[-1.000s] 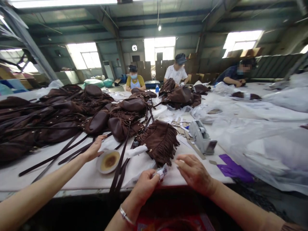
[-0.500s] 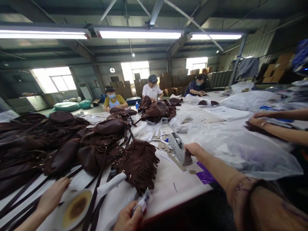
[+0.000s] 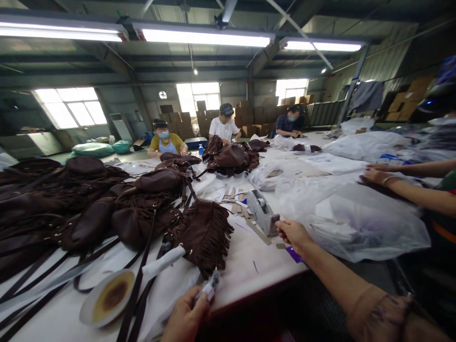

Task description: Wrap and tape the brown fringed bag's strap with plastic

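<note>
Head view, worktable [image 3: 245, 270] across the frame. I have the left hand [image 3: 187, 311] at bottom centre, thumb and fingers clenched on a small wrapped piece [image 3: 211, 287], clear and white, jutting from the fist toward upper right. Just above it I log the fringed brown bag [image 3: 203, 232], lying at the centre of the frame, fringe to the right; its lower tip is close to the wrapped piece; contact unclear.

Right hand [image 3: 294, 232], right of centre: fingers drawn together at the near end of the grey tape dispenser [image 3: 261, 213]. I cannot tell whether tape is between the fingertips. A purple piece [image 3: 294, 254] lies just below that hand; card strips [image 3: 237, 206] are scattered to the dispenser's left.

Lower left: shallow dish [image 3: 87, 305], stained brown inside, next to dark straps [image 3: 139, 280]. A white-wrapped roll [image 3: 163, 262] sits between dish and bag. Left side: heap of brown bags [image 3: 89, 223]. Right: clear plastic bag [image 3: 370, 232]; beyond it, a co-worker's hands [image 3: 377, 175] at the right edge.
</note>
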Motion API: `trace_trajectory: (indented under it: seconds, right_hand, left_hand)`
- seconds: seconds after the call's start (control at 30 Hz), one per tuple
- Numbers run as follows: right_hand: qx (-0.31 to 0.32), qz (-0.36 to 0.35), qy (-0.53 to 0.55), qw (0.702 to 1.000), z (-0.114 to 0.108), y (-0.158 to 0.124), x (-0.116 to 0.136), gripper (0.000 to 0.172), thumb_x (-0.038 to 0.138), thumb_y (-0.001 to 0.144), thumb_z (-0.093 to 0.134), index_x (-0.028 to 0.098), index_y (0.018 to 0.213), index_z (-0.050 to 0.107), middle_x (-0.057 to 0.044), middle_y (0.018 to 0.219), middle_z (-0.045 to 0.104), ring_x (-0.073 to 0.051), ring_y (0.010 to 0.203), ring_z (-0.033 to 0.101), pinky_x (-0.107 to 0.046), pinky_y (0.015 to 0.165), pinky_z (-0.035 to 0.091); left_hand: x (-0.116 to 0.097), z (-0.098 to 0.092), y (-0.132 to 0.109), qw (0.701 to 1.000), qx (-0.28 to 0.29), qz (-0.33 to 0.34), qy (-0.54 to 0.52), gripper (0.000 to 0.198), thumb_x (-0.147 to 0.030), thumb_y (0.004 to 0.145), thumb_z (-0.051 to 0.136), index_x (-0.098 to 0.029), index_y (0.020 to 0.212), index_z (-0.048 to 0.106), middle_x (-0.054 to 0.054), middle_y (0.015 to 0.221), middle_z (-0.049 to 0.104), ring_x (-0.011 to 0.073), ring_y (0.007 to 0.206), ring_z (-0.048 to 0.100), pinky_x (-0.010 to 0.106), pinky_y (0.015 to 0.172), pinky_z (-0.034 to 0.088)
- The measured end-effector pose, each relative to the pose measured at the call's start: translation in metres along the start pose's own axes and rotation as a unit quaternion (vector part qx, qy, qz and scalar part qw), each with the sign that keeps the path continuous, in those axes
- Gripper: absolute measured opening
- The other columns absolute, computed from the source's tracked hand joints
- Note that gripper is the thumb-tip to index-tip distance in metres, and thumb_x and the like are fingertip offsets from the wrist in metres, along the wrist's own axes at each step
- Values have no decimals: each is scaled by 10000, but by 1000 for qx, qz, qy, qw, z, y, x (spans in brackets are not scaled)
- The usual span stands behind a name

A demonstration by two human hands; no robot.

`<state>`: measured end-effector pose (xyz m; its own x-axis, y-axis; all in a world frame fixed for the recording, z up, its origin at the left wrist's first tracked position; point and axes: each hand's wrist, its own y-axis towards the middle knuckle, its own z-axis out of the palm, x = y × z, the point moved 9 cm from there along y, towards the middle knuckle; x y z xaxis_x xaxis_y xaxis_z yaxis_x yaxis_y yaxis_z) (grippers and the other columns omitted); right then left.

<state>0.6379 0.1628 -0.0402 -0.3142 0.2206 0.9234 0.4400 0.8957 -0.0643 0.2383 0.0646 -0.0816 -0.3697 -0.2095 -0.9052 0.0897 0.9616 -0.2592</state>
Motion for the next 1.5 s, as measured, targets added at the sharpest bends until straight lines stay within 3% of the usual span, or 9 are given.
trace_trajectory:
  seconds: [0.2,0.33,0.43,0.5,0.63,0.77,1.1,1.3,1.5]
  right_hand:
    - [17,-39,-115,992,-12,14,18,187,218,675,625,174,495,600,-13,462,550,-158,505,525,-266,490,360]
    - [63,-74,-173,980,-4,-10,21,209,252,679,629,183,482,626,-32,501,572,-182,567,535,-291,557,365]
    - [199,-124,-130,963,44,-69,30,275,435,779,614,189,695,701,-14,599,625,-161,557,532,-279,566,393]
    - [311,-129,-75,939,87,-120,39,345,494,816,603,186,670,657,-1,580,593,-141,541,507,-262,541,379]
    - [389,-72,-4,918,153,-189,54,402,535,804,614,182,611,597,24,497,505,-110,478,425,-247,484,309]
    - [392,-4,38,919,186,-205,48,436,592,730,660,183,609,570,38,490,485,-89,442,379,-235,445,254]
    - [406,79,44,909,194,-205,23,469,610,659,716,177,602,545,41,482,500,-64,405,362,-206,401,209]
    - [361,136,-11,923,192,-204,13,429,572,661,703,190,595,522,59,451,455,-62,373,350,-195,360,195]
    - [416,111,70,900,196,-210,22,452,577,653,748,161,637,570,34,522,525,-61,428,404,-185,382,268]
  left_hand:
    - [-11,1,-11,999,14,50,10,544,-691,843,521,-160,780,622,-5,636,546,148,613,459,255,573,329]
    - [-21,-1,-21,997,-13,71,-1,377,-510,890,538,-170,733,585,-23,631,510,134,612,436,251,578,314]
    - [-28,0,-25,995,-31,97,0,320,-425,905,545,-171,712,574,-32,631,490,128,618,423,252,598,321]
    - [-32,0,-27,991,-47,122,9,301,-393,917,543,-169,721,581,-30,648,499,130,634,432,255,618,334]
    - [-41,2,-35,979,-80,178,51,264,-336,946,517,-160,780,622,13,744,588,159,720,510,276,683,373]
    - [-45,2,-43,965,-109,213,107,239,-288,956,501,-161,783,606,49,782,610,183,747,540,301,700,394]
    - [-49,6,-54,911,-146,287,257,102,-146,905,491,-179,847,568,93,868,604,241,834,554,365,745,453]
    - [-57,17,-59,874,-160,300,347,106,-122,885,489,-185,845,564,98,870,601,257,828,547,374,712,480]
    - [-56,7,-57,888,-167,286,320,116,-147,918,474,-195,835,540,89,875,592,245,831,551,375,734,479]
